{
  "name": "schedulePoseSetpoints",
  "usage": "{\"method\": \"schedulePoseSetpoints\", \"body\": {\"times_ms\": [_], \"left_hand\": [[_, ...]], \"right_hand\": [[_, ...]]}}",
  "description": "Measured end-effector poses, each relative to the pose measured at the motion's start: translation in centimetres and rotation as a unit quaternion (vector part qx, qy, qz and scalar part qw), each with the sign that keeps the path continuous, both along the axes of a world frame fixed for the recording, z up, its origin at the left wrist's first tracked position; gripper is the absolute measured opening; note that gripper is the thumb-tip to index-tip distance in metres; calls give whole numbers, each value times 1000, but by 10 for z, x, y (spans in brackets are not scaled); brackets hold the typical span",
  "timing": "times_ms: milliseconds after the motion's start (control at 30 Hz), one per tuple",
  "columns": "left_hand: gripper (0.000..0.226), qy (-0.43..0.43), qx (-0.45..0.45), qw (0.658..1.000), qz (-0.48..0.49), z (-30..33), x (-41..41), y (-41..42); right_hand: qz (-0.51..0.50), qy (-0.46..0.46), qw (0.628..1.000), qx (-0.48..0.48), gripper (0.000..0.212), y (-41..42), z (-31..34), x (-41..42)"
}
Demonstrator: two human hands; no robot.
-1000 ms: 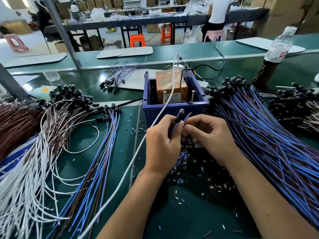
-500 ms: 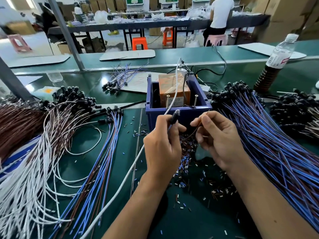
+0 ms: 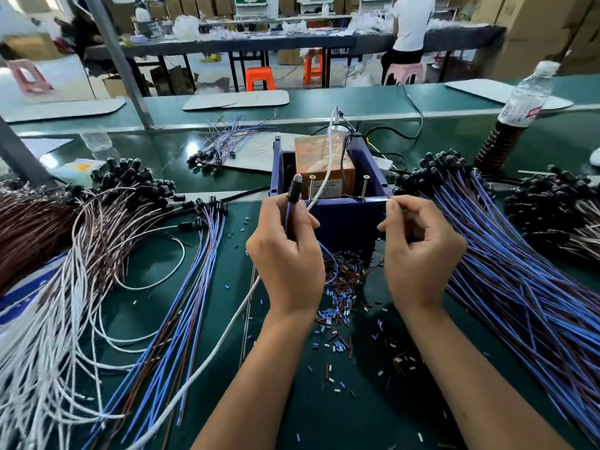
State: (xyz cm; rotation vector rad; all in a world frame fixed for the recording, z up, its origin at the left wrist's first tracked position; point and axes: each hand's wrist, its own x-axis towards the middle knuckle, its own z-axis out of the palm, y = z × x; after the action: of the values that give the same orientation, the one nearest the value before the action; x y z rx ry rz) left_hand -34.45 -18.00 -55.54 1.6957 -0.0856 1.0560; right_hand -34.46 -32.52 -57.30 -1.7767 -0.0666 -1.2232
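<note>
My left hand (image 3: 287,254) grips a wired indicator lamp (image 3: 294,190) with a black body and clear tip, held upright; its blue wire loops down below the hand. My right hand (image 3: 418,251) pinches the thin wire ends near the front right corner of the blue box (image 3: 344,219). The box holds an orange-brown transformer (image 3: 319,164) and two upright screws (image 3: 366,185). A white cable (image 3: 207,358) runs from the box past my left hand toward the near edge.
A large bundle of blue and brown wired lamps (image 3: 519,287) lies at the right, a smaller one (image 3: 181,303) at the left beside white and brown wires (image 3: 48,319). Cut insulation bits (image 3: 341,300) litter the green mat. A bottle (image 3: 516,115) stands far right.
My hands have drawn apart. The left hand raised the lamp beside the box, and the right hand moved right to the box's front corner with the wire ends.
</note>
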Motion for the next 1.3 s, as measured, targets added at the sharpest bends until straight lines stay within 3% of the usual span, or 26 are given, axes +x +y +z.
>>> {"method": "schedulePoseSetpoints", "body": {"times_ms": [367,867,1300], "left_hand": [[11,28,17,999,11,-3,3,-2],[25,81,-94,991,-44,-4,6,1],[20,70,-101,991,-54,-9,-3,-3]], "right_hand": [[11,14,998,-55,21,7,5,1],[51,54,996,-46,21,9,7,-5],[49,55,996,-42,21,7,6,-5]]}}
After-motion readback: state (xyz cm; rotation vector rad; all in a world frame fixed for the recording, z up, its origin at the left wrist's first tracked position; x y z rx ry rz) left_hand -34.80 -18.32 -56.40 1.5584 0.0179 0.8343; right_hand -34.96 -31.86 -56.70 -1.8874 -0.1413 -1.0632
